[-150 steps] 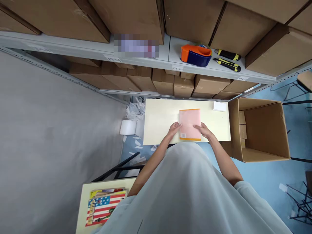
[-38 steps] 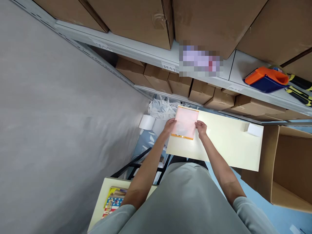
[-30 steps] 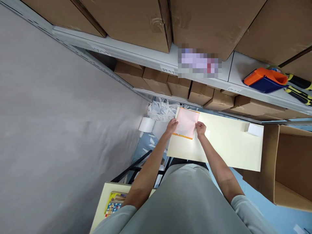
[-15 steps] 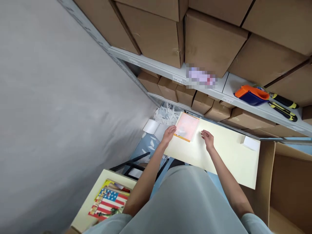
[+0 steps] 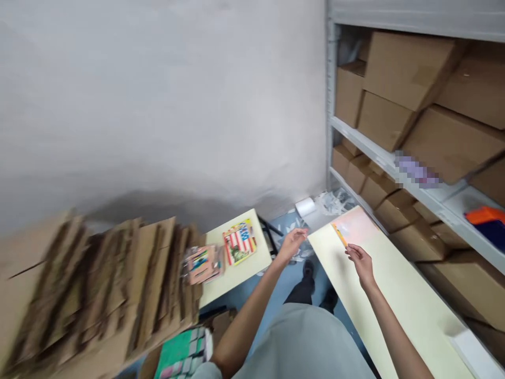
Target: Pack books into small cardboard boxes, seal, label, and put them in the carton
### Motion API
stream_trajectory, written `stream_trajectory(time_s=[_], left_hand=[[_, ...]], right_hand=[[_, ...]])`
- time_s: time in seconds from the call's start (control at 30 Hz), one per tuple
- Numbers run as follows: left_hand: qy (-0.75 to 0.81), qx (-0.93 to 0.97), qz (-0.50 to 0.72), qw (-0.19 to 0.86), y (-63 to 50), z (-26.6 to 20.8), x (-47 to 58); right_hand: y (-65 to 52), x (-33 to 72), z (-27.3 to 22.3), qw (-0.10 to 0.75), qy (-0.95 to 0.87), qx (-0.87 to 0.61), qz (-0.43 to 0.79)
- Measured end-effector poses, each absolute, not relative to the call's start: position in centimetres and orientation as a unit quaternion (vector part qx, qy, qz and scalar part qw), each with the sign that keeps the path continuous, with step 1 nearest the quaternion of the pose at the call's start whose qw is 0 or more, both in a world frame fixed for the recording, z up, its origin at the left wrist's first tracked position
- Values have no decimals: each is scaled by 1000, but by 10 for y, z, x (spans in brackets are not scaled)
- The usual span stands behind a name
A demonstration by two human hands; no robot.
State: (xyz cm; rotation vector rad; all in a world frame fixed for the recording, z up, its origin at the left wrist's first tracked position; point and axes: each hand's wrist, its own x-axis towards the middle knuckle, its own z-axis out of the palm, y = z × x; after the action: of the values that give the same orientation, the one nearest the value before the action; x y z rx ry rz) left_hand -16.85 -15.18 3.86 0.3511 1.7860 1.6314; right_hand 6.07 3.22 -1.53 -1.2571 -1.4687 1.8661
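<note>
Head view: left hand (image 5: 292, 245) loosely spread beside cream table (image 5: 402, 289); right hand (image 5: 362, 265) at pink packet (image 5: 360, 229), can't tell if pinching.

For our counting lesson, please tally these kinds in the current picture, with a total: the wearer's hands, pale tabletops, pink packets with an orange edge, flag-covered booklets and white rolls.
Hands: 2 (left hand, right hand)
Pale tabletops: 2 (packet's table, booklet's table)
Pink packet: 1
Flag-covered booklet: 1
White roll: 1
Total: 7
</note>
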Motion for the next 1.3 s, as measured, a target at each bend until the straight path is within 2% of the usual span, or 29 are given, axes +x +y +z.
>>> stream_trajectory(time_s=[0.2, 0.43, 0.8, 0.93, 1.13, 1.3], left_hand=[[691, 100, 671, 250, -249, 66, -166], [677, 54, 722, 135, -365, 97, -183], [611, 4, 791, -26, -632, 181, -180], [621, -19, 779, -91, -715, 203, -172], [579, -92, 799, -136, -798, 185, -151], [495, -138, 842, -163, -814, 162, -144]], right_hand=[[-37, -5, 9, 148, -588, -334, 721], [-148, -98, 58, 95, -655, -181, 728], [-429, -217, 146, 0, -700, 47, 713], [-523, -241, 175, -29, -698, 119, 705], [-609, -263, 194, -94, -718, 130, 678], [-631, -266, 195, -116, -734, 115, 659]])
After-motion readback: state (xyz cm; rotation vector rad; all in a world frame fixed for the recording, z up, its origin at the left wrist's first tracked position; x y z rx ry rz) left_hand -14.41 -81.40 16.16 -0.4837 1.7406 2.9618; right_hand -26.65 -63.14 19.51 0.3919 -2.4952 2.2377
